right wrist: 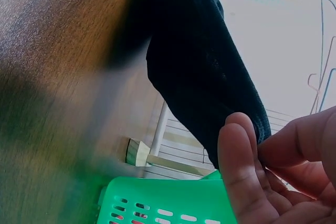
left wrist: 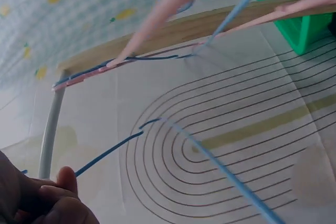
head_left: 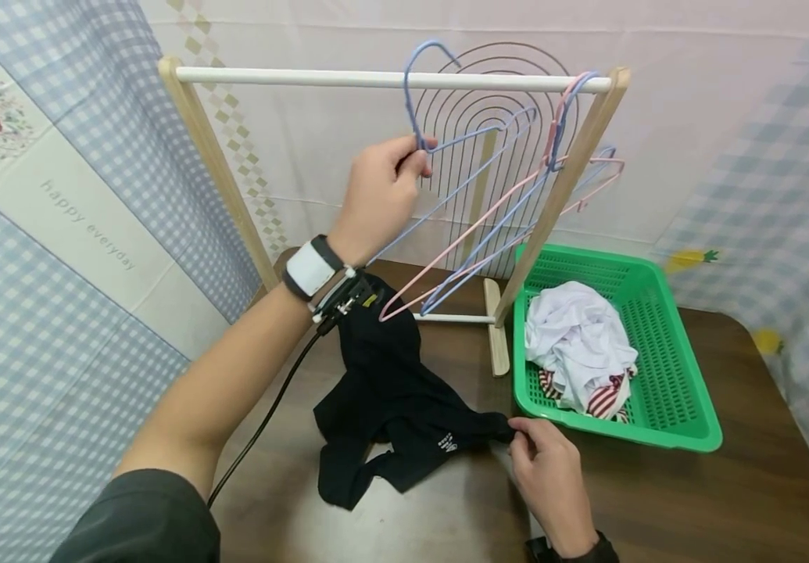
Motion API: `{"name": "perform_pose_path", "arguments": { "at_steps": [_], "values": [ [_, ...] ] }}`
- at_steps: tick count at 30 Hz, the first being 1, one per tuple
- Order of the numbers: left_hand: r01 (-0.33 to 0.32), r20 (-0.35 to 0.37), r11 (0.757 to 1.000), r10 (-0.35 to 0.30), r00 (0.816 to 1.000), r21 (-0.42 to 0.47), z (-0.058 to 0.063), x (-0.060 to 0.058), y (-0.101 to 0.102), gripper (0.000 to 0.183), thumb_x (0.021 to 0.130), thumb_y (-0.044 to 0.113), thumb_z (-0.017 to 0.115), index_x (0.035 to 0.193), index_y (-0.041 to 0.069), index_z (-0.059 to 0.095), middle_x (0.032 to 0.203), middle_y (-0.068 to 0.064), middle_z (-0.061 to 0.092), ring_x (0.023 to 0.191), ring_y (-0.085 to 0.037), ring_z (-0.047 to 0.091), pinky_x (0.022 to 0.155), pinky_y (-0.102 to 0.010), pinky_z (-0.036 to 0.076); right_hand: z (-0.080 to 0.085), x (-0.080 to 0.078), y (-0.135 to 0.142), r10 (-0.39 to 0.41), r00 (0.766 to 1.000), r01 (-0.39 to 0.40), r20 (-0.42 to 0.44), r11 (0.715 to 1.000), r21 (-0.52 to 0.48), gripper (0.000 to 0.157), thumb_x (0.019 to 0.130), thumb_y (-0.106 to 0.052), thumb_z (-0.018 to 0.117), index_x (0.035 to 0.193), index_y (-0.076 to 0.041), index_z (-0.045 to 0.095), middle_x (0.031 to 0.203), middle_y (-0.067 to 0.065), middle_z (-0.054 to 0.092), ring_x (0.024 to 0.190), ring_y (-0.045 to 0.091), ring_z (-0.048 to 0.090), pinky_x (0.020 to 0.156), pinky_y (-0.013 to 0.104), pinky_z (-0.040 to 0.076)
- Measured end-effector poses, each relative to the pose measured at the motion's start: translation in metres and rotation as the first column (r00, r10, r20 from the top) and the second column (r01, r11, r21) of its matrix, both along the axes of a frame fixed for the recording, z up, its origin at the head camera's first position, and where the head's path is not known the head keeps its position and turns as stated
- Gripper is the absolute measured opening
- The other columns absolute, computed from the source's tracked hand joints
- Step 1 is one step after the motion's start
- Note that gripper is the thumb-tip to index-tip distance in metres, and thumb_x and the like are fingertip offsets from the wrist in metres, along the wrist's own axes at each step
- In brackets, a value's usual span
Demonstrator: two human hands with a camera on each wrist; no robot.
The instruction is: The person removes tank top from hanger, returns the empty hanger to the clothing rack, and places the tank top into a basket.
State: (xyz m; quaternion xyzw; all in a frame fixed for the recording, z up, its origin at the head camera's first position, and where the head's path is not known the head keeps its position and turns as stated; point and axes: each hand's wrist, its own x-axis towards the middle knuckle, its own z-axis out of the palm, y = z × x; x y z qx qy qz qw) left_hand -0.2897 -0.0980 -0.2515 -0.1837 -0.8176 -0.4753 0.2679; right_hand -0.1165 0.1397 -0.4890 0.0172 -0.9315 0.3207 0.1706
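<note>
My left hand (head_left: 383,188) pinches a blue clothes hanger (head_left: 414,102) near the base of its hook, up at the white rail (head_left: 291,76) of a small rack. In the left wrist view that hanger (left wrist: 226,174) slants down to the right from the hand (left wrist: 58,200). A black garment (head_left: 404,407) with small white print lies rumpled on the table, partly behind the left forearm. At its right end, my right hand (head_left: 548,477) pinches a corner between thumb and fingers. The right wrist view shows the cloth (right wrist: 205,66) stretching up from those fingertips.
Pink (head_left: 470,227) and blue hangers hang at the rail's right end, by the wooden post (head_left: 569,188). To the right, a green basket (head_left: 685,375) holds white cloth (head_left: 576,328) and red-striped cloth (head_left: 606,399). A cable (head_left: 263,430) trails from the left wrist.
</note>
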Motion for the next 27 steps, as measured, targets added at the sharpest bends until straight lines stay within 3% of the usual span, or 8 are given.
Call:
{"name": "perform_pose_path", "arguments": {
  "at_steps": [6, 10, 13, 17, 21, 27],
  "values": [
    [0.055, 0.104, 0.995, -0.047, 0.993, -0.079, 0.014, -0.011, 0.026, 0.028, 0.103, 0.009, 0.046, 0.083, 0.002, 0.065, 0.122, -0.01, 0.076, 0.059, -0.012, 0.039, 0.057, -0.023, 0.034, -0.001, 0.0, 0.0, 0.002, 1.0, -0.002, -0.005, 1.0, 0.002, 0.022, 0.09, 0.0, 0.059, 0.098, -0.005, 0.08, 0.089, 0.007, 0.074, 0.073, 0.01, 0.059, 0.064, 0.032, 0.052],
    [0.08, 0.144, 0.988, -0.06, 0.988, -0.136, 0.014, -0.016, 0.043, 0.028, 0.104, 0.01, 0.044, 0.091, 0.002, 0.067, 0.104, -0.011, 0.074, 0.061, -0.012, 0.044, 0.058, -0.023, 0.038, -0.002, 0.0, -0.001, 0.008, 1.0, -0.008, 0.01, 1.0, 0.003, 0.022, 0.091, -0.001, 0.059, 0.098, -0.005, 0.08, 0.09, 0.007, 0.074, 0.074, 0.01, 0.06, 0.066, 0.033, 0.052],
    [0.085, 0.157, 0.98, -0.057, 0.986, -0.182, 0.012, -0.019, 0.053, 0.028, 0.105, 0.011, 0.041, 0.094, 0.001, 0.065, 0.087, -0.008, 0.063, 0.063, -0.014, 0.046, 0.06, -0.024, 0.04, -0.003, 0.0, -0.002, 0.01, 1.0, -0.01, 0.02, 1.0, 0.002, 0.023, 0.091, -0.001, 0.059, 0.099, -0.005, 0.08, 0.091, 0.008, 0.074, 0.075, 0.01, 0.06, 0.067, 0.034, 0.052],
    [0.07, 0.149, 0.967, -0.034, 0.988, -0.243, 0.011, -0.023, 0.062, 0.027, 0.106, 0.012, 0.039, 0.09, 0.003, 0.06, 0.077, -0.004, 0.049, 0.066, -0.016, 0.046, 0.063, -0.025, 0.04, -0.003, -0.001, -0.001, 0.012, 1.0, -0.012, 0.026, 1.0, 0.0, 0.023, 0.091, -0.001, 0.058, 0.099, -0.005, 0.08, 0.091, 0.008, 0.074, 0.075, 0.011, 0.06, 0.068, 0.034, 0.053],
    [0.061, 0.149, 0.955, -0.018, 0.989, -0.291, 0.012, -0.026, 0.071, 0.027, 0.105, 0.012, 0.04, 0.096, 0.001, 0.064, 0.08, -0.005, 0.052, 0.068, -0.016, 0.049, 0.064, -0.025, 0.043, -0.003, -0.001, -0.002, 0.011, 0.999, -0.01, 0.038, 1.0, -0.005, 0.023, 0.092, -0.002, 0.058, 0.099, -0.005, 0.08, 0.092, 0.008, 0.074, 0.075, 0.011, 0.06, 0.068, 0.034, 0.053],
    [0.069, 0.164, 0.927, -0.008, 0.986, -0.369, 0.01, -0.029, 0.081, 0.032, 0.105, 0.01, 0.04, 0.117, -0.005, 0.065, 0.1, -0.013, 0.064, 0.082, -0.018, 0.055, 0.073, -0.026, 0.05, -0.002, -0.002, -0.003, 0.008, 0.998, -0.007, 0.063, 1.0, -0.009, 0.023, 0.093, -0.003, 0.057, 0.1, -0.005, 0.079, 0.093, 0.008, 0.074, 0.076, 0.011, 0.059, 0.069, 0.035, 0.052]
  ]
}}
